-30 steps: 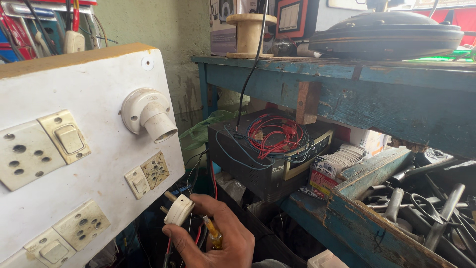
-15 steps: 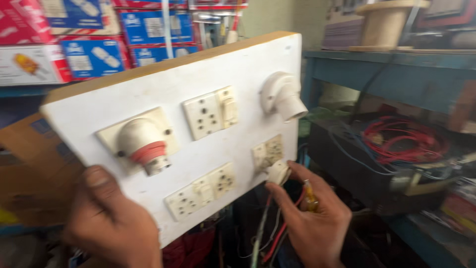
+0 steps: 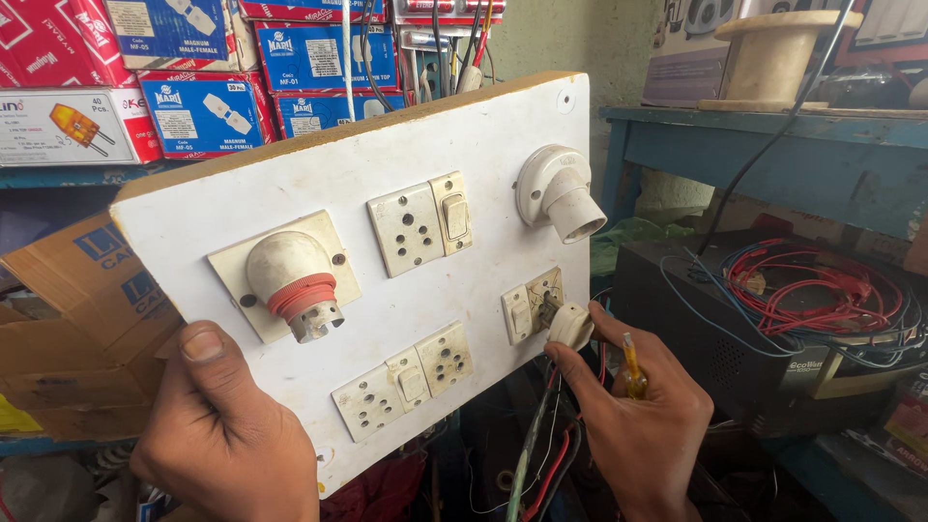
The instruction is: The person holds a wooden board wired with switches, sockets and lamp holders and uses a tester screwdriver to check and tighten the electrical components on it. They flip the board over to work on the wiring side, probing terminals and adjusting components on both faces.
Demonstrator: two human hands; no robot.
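A white electrical test board [image 3: 483, 145] stands tilted before me, carrying several sockets, switches and two lamp holders. My left hand [image 3: 227, 430] grips its lower left corner, thumb on the front face. My right hand [image 3: 643, 425] holds a white plug [image 3: 570, 326] at the small socket [image 3: 543, 300] at the board's lower right, the plug touching the socket. A yellow-handled tester screwdriver [image 3: 632, 365] is tucked in the same hand. Red, green and black wires [image 3: 541, 459] hang down from the plug.
A blue wooden bench [image 3: 773, 145] at the right bears a wooden spool [image 3: 768, 53]. Beneath it sits a black box with tangled red and blue wires [image 3: 812, 290]. Stacked blue and red cartons [image 3: 213, 77] and a brown cardboard box [image 3: 77, 319] stand behind the board at the left.
The view has swung left, bringing the whole board and my left hand into sight. My right hand has raised the plug from below the board up to the lower right socket.
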